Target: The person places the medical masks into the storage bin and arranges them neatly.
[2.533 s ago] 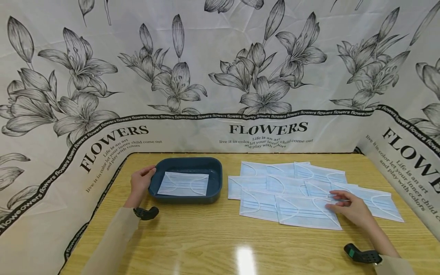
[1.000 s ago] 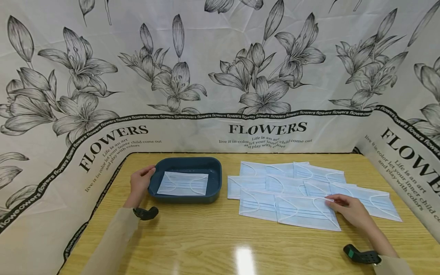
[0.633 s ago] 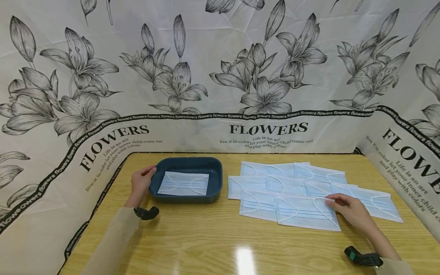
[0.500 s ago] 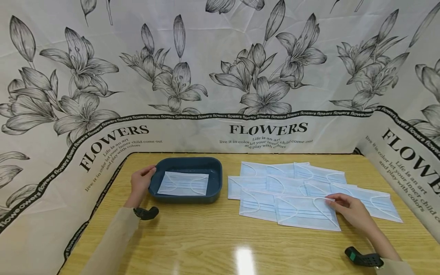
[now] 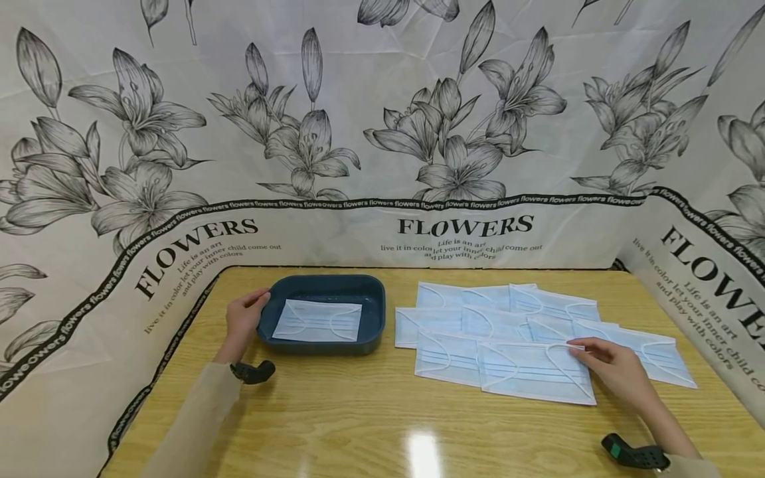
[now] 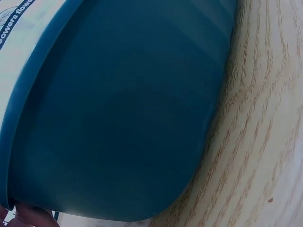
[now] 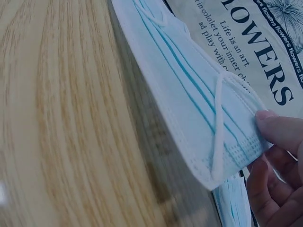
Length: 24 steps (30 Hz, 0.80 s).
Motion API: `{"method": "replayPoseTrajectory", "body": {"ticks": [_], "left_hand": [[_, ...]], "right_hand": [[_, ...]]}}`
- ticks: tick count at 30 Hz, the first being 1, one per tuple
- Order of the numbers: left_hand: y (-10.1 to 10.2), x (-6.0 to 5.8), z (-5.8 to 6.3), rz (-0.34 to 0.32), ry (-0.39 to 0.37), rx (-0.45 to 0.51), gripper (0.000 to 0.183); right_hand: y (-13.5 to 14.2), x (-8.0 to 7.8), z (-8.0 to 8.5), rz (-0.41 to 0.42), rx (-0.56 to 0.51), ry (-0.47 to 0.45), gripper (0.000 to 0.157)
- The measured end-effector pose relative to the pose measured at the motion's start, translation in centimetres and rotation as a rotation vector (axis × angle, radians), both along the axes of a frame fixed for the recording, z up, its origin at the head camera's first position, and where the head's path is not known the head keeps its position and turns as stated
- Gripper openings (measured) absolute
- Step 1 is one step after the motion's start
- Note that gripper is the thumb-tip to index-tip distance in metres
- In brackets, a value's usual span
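My left hand grips the left end of a dark blue rectangular tray, its fingers at the rim. Inside that tray lies one pale blue face mask with white ear loops. On the right, my right hand pinches the right edge of the front face mask between thumb and fingers. The right wrist view shows this face mask with its held end raised off the table, the thumb on top. The tray's outer wall fills most of the left wrist view.
Several more face masks overlap in loose rows behind and beside the held one. The wooden table meets a white flower-printed cloth at the back and both sides. A black band sits on each wrist.
My right hand, earlier over the masks with fingers apart, has come down to the front mask's right edge and pinches it, lifting that end slightly. The left hand and tray stay put.
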<state>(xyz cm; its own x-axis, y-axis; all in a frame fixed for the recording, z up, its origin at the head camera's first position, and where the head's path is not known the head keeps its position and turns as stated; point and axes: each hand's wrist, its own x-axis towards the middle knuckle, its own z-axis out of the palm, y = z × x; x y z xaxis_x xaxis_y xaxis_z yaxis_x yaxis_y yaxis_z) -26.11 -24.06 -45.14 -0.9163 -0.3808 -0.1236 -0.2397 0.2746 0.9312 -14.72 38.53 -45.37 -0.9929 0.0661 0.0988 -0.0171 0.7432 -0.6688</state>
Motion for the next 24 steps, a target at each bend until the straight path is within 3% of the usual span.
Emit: {"method": "replayPoseTrajectory", "body": {"ticks": [24], "left_hand": [[0.22,0.09,0.15,0.018,-0.005,0.005,0.039]], "right_hand": [[0.92,0.06,0.08,-0.083,-0.092,-0.012,0.05]]}}
